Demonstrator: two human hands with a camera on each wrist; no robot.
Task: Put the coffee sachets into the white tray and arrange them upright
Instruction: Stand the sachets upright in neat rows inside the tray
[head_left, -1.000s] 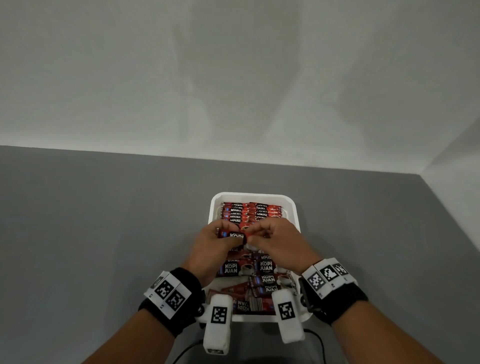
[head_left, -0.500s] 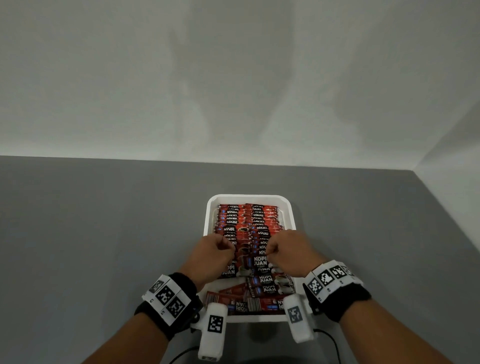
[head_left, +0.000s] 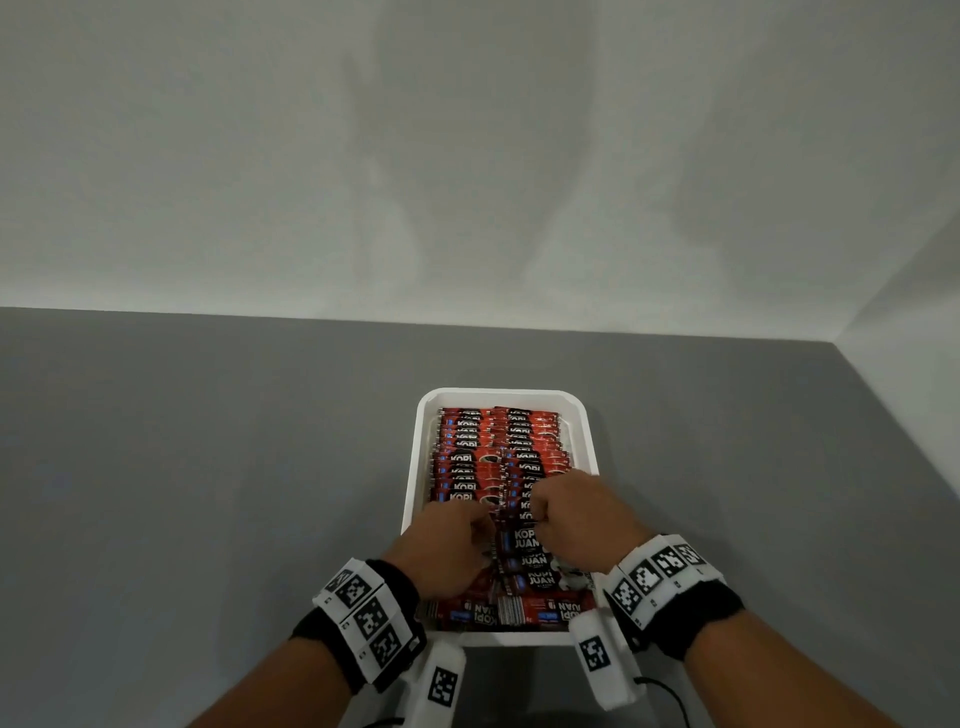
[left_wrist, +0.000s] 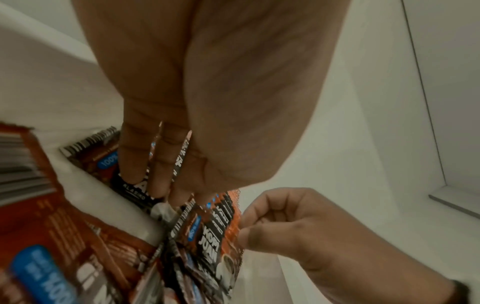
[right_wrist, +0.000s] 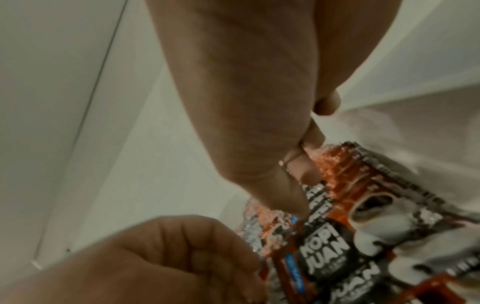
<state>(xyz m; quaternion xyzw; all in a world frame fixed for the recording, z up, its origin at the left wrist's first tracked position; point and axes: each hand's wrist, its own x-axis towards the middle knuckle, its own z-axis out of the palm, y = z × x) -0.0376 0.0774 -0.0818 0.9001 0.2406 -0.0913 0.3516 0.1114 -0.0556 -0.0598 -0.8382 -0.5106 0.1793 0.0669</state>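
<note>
Both hands (head_left: 519, 530) in white tray (head_left: 415, 467) w/ sachets (head_left: 493, 447); grey table (head_left: 208, 467).

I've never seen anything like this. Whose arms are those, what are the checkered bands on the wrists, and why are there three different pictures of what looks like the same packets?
There is no machine here: a person is working with bare hands. The checkered bands are marker tags on wrist straps, and each wrist also carries a small camera. The wide picture comes from a camera on the person's head, looking down; the two close, distorted ones come from the wrists, looking along the fingers.

On the grey table sits a white tray filled with red and black coffee sachets. Those at the far end stand upright in rows; those nearest the person lie flat or lean.

The left hand has its fingers pushed in among the sachets, some slipped between the fingers. The right hand pinches the edge of one sachet between thumb and fingertips.
</note>
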